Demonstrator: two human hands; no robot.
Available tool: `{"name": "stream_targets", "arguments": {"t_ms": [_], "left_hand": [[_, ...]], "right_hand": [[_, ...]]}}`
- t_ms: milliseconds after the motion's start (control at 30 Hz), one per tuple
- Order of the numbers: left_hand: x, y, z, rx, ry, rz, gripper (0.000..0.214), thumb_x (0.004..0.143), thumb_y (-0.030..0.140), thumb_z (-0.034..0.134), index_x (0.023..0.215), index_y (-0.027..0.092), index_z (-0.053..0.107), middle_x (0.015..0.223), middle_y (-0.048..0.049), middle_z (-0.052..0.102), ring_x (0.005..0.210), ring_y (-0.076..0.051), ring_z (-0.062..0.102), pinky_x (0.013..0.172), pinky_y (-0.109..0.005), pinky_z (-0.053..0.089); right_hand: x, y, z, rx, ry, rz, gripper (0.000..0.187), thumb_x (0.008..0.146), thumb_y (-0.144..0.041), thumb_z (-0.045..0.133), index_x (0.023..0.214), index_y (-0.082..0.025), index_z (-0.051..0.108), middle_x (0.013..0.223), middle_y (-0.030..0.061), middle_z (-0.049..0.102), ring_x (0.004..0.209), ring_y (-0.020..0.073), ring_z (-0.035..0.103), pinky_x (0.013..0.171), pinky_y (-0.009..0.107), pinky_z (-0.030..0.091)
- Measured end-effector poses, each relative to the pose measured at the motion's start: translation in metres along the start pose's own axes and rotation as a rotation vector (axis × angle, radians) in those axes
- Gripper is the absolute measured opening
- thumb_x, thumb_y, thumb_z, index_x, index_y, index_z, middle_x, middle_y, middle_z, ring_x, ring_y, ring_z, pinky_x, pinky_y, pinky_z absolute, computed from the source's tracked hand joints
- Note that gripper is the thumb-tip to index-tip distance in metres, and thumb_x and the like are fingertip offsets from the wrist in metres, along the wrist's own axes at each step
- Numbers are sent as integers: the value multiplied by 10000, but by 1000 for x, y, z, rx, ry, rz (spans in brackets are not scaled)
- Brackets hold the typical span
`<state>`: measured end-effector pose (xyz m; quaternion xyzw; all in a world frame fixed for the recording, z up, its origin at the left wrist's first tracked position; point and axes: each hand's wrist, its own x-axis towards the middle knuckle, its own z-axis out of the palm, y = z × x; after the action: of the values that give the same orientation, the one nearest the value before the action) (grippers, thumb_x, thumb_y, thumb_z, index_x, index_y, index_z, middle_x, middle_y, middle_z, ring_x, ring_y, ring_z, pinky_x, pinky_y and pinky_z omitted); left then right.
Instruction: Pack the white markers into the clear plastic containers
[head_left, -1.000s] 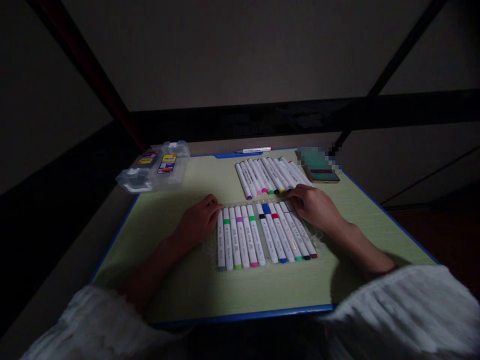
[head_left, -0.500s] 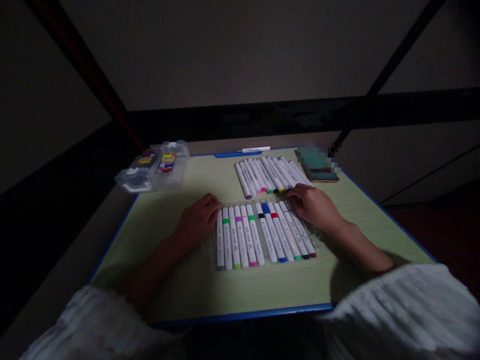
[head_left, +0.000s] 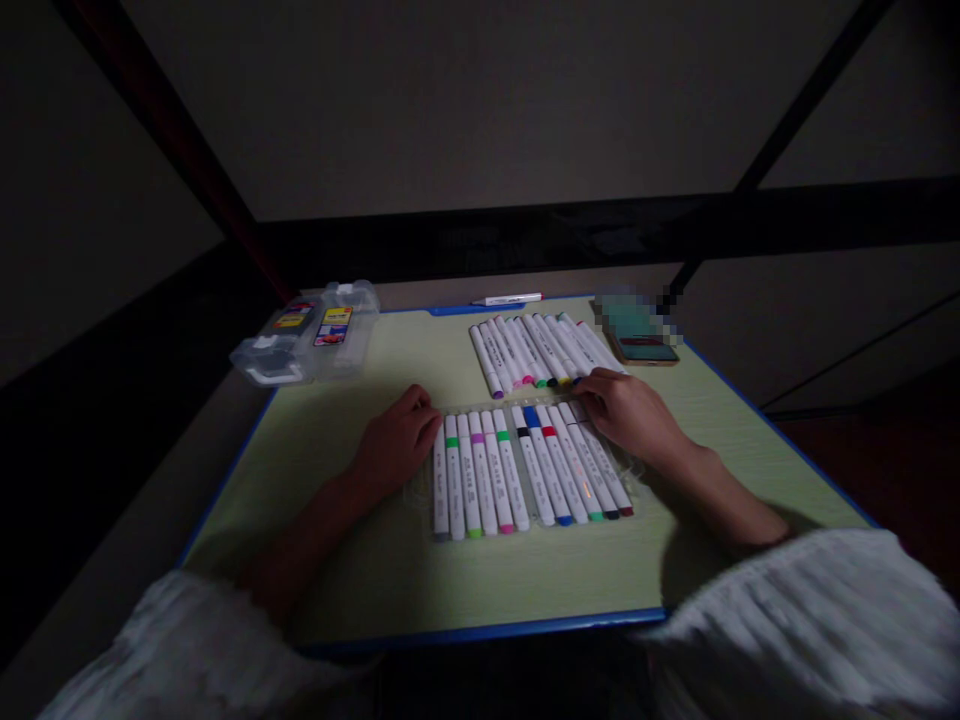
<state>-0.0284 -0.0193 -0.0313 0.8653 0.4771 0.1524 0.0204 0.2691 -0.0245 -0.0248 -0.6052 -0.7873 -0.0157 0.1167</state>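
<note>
Clear tray [head_left: 534, 500] w/ markers [head_left: 487, 475] in 2 grps lies flat on table [head_left: 480, 585], btwn both hands. L hand [head_left: 397, 440] at tray's far L corner: fingers curled in, tips at rim; can't tell if pinching it. R hand [head_left: 634, 410] over far R end, partly covering upper ends of R-grp markers; fingers bent, thumb side down; grip hidden, can't tell.

Loose row of markers [head_left: 525, 352] just beyond tray, its R end right by R hand, i.e. in the way on far side. Phone [head_left: 649, 352] beyond R hand, near row, partly blurred. Clear plastic case [head_left: 352, 345] at far L corner, well apart from tray. Single marker [head_left: 514, 299] along far edge.

Blue edging [head_left: 480, 633] runs round table. Room to move: tabletop strip btwn tray & near edge, also L of L hand & R of R wrist.
</note>
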Motion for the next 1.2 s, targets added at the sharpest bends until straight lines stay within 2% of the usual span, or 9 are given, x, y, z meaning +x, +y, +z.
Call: {"name": "stream_targets", "arguments": {"t_ms": [500,1200], "left_hand": [[1,3,-2,-72,-14,-11,235,876,235,377,814,144,584,904,-48,497,766,-152,533,705,-290,451],[0,2,0,-38,-14,7,217,883,238,389,811,140,569,925,-52,505,767,-149,533,691,-281,446]], "right_hand": [[0,-3,-3,21,-4,11,264,801,-125,398,882,-171,646,856,60,636,712,169,583,603,261,358],[0,-3,-3,-1,-19,17,249,808,-135,410,888,-169,643,857,65,634,705,172,578,605,260,355]]}}
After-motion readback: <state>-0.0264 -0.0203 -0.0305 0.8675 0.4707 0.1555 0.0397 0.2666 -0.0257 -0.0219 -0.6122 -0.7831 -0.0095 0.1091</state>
